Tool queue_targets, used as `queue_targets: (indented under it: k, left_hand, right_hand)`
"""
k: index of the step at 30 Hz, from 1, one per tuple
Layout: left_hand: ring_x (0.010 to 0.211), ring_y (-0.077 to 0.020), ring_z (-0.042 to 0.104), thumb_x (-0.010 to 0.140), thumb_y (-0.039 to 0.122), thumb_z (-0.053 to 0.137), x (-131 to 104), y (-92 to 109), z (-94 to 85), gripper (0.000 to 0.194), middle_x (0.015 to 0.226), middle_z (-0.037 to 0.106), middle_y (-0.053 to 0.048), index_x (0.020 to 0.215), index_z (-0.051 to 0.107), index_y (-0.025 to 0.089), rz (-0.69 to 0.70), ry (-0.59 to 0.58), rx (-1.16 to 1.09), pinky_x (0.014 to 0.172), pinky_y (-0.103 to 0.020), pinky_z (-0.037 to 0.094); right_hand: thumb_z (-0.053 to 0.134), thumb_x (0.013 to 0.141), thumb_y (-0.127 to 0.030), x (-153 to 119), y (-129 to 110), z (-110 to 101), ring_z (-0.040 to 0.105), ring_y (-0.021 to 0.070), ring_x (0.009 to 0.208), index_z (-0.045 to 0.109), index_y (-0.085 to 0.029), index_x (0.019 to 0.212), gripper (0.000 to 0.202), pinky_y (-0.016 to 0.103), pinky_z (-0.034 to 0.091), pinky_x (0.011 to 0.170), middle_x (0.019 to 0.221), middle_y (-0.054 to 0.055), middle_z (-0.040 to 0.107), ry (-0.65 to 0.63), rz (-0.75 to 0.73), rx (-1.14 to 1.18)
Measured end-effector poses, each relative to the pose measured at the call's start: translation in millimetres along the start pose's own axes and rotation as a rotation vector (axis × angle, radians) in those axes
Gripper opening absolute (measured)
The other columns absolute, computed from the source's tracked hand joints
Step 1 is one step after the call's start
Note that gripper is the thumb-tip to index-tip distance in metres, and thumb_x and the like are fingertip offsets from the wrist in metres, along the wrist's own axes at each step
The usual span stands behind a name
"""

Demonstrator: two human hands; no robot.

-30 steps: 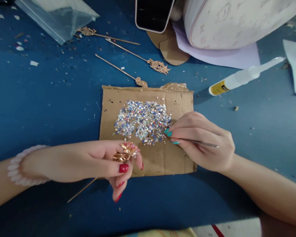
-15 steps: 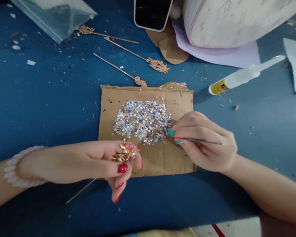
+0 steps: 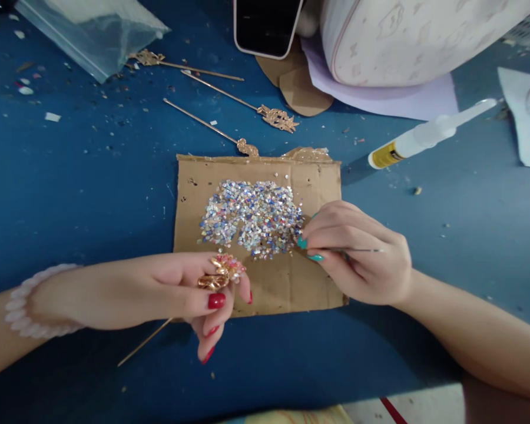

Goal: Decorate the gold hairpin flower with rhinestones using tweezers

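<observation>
My left hand (image 3: 189,297), with red nails, is closed around a gold hairpin (image 3: 212,281) bearing pink crystal pieces; its thin stem sticks out below the palm. In my right hand (image 3: 357,253), with teal nails, a thin metal tool (image 3: 364,250) is pinched, its tip hidden by the fingers. Those fingers are at the right edge of a spread of small shiny chips (image 3: 251,215), white, blue and silver. The chips lie on a piece of cardboard (image 3: 287,288).
Three gold hairpins, one of them nearest (image 3: 247,147), lie behind the cardboard. Also around are a plastic bag (image 3: 101,41), a phone (image 3: 267,26), a white pouch (image 3: 393,44), a standing glue bottle (image 3: 406,144) and a paper (image 3: 525,118).
The view has shifted slightly, moving the table items a little left. My right hand has moved slightly left with its tool. Both holds look the same.
</observation>
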State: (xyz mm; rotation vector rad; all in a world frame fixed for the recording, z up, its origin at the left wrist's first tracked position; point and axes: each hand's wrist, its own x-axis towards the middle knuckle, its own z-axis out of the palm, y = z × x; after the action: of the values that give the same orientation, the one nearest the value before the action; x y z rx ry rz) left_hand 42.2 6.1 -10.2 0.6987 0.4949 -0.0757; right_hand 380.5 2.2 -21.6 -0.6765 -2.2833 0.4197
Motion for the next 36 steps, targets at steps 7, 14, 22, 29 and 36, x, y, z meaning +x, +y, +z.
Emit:
queue_targets:
  k: [7,14,22,29,36]
  left_hand:
    - [0.075,-0.0134,0.072,0.124,0.036,0.067,3,-1,-4.5,0.011,0.097,0.073,0.008,0.132,0.072,0.031,0.011,-0.019,-0.002,0.085,-0.028,0.06]
    - [0.082,-0.0126,0.073,0.125,0.036,0.068,0,-3,-5.0,0.01,0.102,0.073,0.008,0.132,0.074,0.034,-0.001,-0.024,-0.012,0.092,-0.027,0.061]
    - [0.094,-0.0145,0.081,0.131,0.046,0.068,0,-19,-13.8,0.016,0.109,0.075,0.006,0.141,0.077,0.038,0.09,-0.103,-0.076,0.084,-0.025,0.061]
    - [0.084,-0.012,0.076,0.127,0.04,0.071,-2,-7,-8.5,0.013,0.106,0.077,0.006,0.136,0.078,0.033,0.018,-0.037,-0.068,0.089,-0.026,0.061]
    - [0.084,-0.0104,0.076,0.127,0.035,0.069,0,-8,-8.8,0.012,0.106,0.077,0.008,0.134,0.079,0.036,0.02,-0.049,-0.088,0.091,-0.024,0.06]
  right_hand:
    - [0.067,0.122,-0.015,-2,3,1,0.086,0.0222,0.089,0.072,-0.024,0.114,0.013,0.04,0.07,0.083,0.1,0.006,0.089,0.038,0.022,0.0]
    - [0.068,0.123,-0.019,-1,1,0,0.088,0.0223,0.091,0.075,-0.024,0.114,0.012,0.039,0.072,0.086,0.104,0.007,0.09,0.024,0.022,0.033]
    - [0.066,0.125,-0.02,0,1,3,0.086,0.021,0.088,0.073,-0.023,0.114,0.013,0.039,0.072,0.086,0.102,0.008,0.09,0.01,0.005,0.043]
    - [0.068,0.124,-0.018,3,-1,4,0.088,0.0202,0.088,0.072,-0.021,0.113,0.012,0.037,0.073,0.085,0.102,0.009,0.09,0.004,-0.024,0.057]
    - [0.068,0.123,-0.017,1,0,3,0.088,0.0217,0.091,0.074,-0.023,0.114,0.013,0.039,0.072,0.086,0.105,0.009,0.091,0.013,0.013,0.047]
